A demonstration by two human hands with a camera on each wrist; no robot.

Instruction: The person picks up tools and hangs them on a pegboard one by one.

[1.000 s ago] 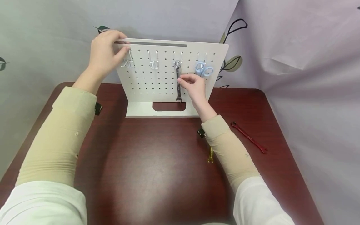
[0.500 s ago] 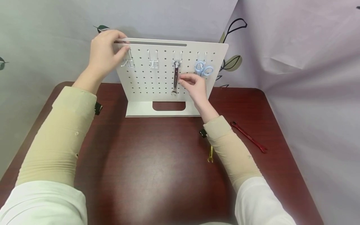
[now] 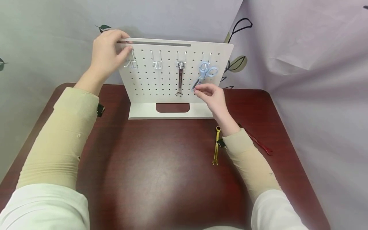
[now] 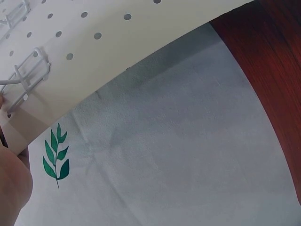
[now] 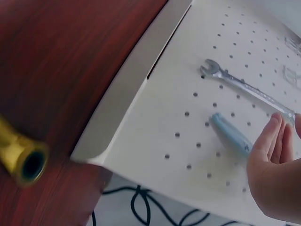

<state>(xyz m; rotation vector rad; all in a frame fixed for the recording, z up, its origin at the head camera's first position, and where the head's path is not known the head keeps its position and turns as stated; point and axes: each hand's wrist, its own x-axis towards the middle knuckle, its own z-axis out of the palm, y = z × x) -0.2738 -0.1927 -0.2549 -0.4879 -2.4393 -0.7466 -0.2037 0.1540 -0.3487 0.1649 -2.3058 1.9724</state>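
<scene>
My left hand (image 3: pixel 108 51) grips the upper left corner of a white pegboard (image 3: pixel 155 89), thumb in front and fingers over the top. A combination wrench (image 3: pixel 180 78) hangs by its ring end from a wire hook. To its right, light blue scissors (image 3: pixel 203 75) hang by one handle loop from another hook. My right hand (image 3: pixel 211 95) is just below the scissors, its fingertips close to their lower end. In the right wrist view, the fingers (image 5: pixel 273 136) extend beside the scissors (image 5: pixel 230 132) without curling round them; whether they touch is unclear.
Two wire hooks, one of them a middle-left hook (image 3: pixel 157 65), hold nothing on the board's left. On the dark red table (image 3: pixel 155 159) lie a yellow wrench (image 3: pixel 217 147) and a red wrench (image 3: pixel 261 145), partly behind the right forearm. A patterned cloth (image 3: pixel 172 19) stands behind.
My right hand has left the wrench and moved right and down to the scissors. The wrench hangs free after swinging slightly. More of the yellow wrench shows. My left hand stays put.
</scene>
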